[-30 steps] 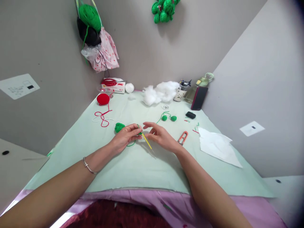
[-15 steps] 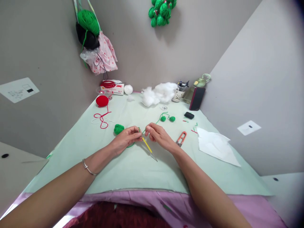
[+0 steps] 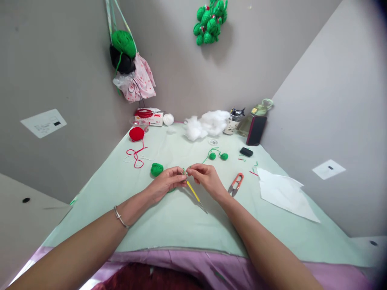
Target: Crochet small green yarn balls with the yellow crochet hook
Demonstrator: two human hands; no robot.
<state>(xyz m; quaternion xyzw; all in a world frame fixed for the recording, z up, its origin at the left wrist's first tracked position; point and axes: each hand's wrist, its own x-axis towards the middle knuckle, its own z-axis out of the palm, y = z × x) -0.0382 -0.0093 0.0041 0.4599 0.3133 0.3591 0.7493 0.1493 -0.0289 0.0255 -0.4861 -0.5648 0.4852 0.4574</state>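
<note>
Over the middle of the pale green table cloth [image 3: 169, 217] my left hand [image 3: 165, 184] and my right hand [image 3: 206, 180] meet, both pinched at the fingertips. Between them is a small green crochet piece with green yarn [image 3: 183, 172], hardly visible. A yellow-handled crochet hook [image 3: 196, 196] slants down and right from the pinch; which hand grips it is unclear. A small green yarn ball [image 3: 157, 169] lies just left of my left hand. Orange thread snips [image 3: 236, 184] lie to the right of my right hand.
A red yarn ball [image 3: 136, 133] with loose red strand lies at the back left. White stuffing [image 3: 205, 123], a cup, a bottle and a dark box stand at the back. Two small green crocheted balls [image 3: 218, 156], a white paper sheet [image 3: 286, 193]. Green crocheted pieces hang on the wall.
My right hand went from open beside the hook to pinching at the green piece, touching my left fingertips. The hook now points lower right. The view shifted slightly.
</note>
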